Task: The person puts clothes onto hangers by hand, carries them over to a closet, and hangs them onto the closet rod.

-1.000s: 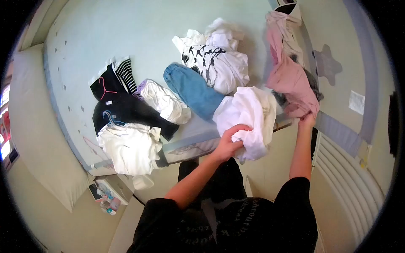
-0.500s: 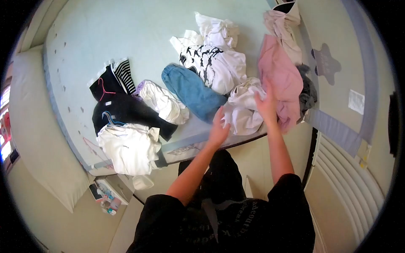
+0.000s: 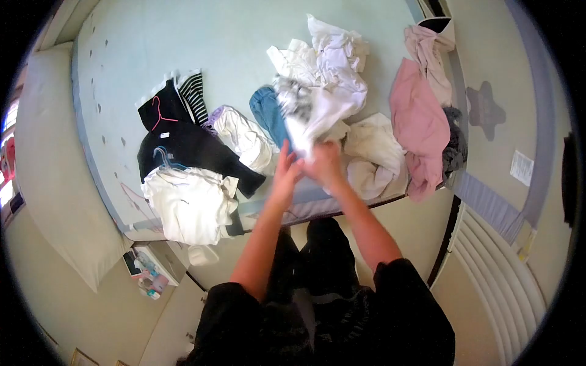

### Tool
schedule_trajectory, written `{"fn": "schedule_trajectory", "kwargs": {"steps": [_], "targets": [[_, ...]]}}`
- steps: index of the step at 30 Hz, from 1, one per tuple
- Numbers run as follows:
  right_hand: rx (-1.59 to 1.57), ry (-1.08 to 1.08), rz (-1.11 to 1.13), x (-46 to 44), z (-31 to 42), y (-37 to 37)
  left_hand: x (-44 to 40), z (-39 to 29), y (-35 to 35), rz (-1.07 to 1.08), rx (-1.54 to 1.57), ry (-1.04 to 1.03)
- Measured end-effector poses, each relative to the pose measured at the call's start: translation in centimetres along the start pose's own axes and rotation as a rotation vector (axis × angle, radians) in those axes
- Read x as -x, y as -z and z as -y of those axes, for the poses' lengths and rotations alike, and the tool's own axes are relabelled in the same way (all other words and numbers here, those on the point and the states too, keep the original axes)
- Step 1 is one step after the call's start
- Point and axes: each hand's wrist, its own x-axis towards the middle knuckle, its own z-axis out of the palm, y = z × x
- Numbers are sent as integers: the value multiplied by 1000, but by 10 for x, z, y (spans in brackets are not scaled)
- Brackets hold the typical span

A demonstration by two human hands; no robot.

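A white shirt with a black print [image 3: 326,116] is drawn toward me, its printed part smeared by motion. My right hand [image 3: 325,165] is closed on its near end. Close beside it, my left hand [image 3: 285,174] has its fingers stretched out at the shirt's edge. Blue folded trousers or similar cloth [image 3: 268,110] lie partly hidden under the shirt. To the right of my hands is a crumpled cream-white garment [image 3: 373,149]. A pink garment [image 3: 418,122] lies beyond that.
On the bed [image 3: 201,36], black clothing [image 3: 189,143] with a pink hanger [image 3: 160,116] lies left. White tops [image 3: 192,204] with blue hangers [image 3: 165,158] overlap it. A white-and-purple garment [image 3: 244,137] sits between. A radiator [image 3: 494,287] is at right.
Both hands have moved left from the cream-white garment. My right hand has taken hold of the printed white shirt and pulled it nearer, over the blue cloth. The view has shifted slightly.
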Motion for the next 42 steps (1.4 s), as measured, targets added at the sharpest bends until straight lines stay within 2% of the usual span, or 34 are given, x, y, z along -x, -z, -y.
{"fn": "schedule_trajectory", "kwargs": {"steps": [2, 3, 4, 5, 7, 8, 9, 10, 12, 14, 15, 16, 18, 19, 21, 24, 27, 29, 30, 31, 33, 37, 40, 41, 42], "targets": [[-250, 234, -27, 34, 53, -4, -3, -4, 18, 13, 3, 94], [-222, 196, 49, 46, 69, 0, -4, -3, 30, 18, 4, 144], [-195, 158, 126, 54, 81, 4, -1, 1, 40, 81, 1, 70], [-266, 167, 280, 57, 86, 11, 6, 7, 50, -40, -41, 124], [-408, 178, 591, 65, 84, 26, 15, 19, 84, -19, -69, 125], [-715, 60, 490, 68, 82, 28, 24, 25, 97, -80, 14, 141], [-754, -69, 368, 68, 68, 26, 38, 21, 102, -142, 100, 157], [-789, -198, 249, 64, 51, 23, 55, 9, 106, -67, 211, 176], [-603, -356, -109, 35, 19, 28, 73, 26, 155, -124, 324, 229], [-246, -310, -276, 2, -19, 30, 101, 21, 175, -152, 501, 189], [-112, -234, -264, -14, -42, 26, 115, 15, 182, -134, 558, 132], [20, -157, -251, -31, -59, 18, 120, 30, 204, -212, 438, -7], [181, -21, -306, -64, -70, 0, 137, 22, 211, -291, 374, -98], [194, -63, -200, -81, -65, -2, 143, 16, 207, -306, 339, -150], [224, -147, 16, -116, -42, -2, 154, 8, 208, -284, 437, -103], [272, -127, -108, -144, -57, -38, 170, 24, 218, -309, 452, -33], [471, -351, -20, -157, -52, -44, 174, 40, 234, -223, 471, 46], [462, -424, 64, -159, -65, -44, 172, 31, 214, -147, 368, 97], [459, -460, 105, -158, -73, -39, 167, 18, 188, -191, 345, 96], [373, -495, 63, -155, -76, -33, 163, 17, 184, -89, 301, 125], [205, -562, -34, -142, -78, -13, 154, 14, 157, -76, 233, 144], [-423, -398, -390, -83, -72, 49, 133, 34, 128, 186, 91, 178], [-1072, -506, -346, -35, -33, 109, 128, 27, 82, 412, -142, 76], [-1180, -538, -363, -22, -13, 128, 129, 26, 69, 470, -205, 45], [-1290, -569, -378, -12, 11, 144, 118, 34, 73, 603, -465, 146]]}}
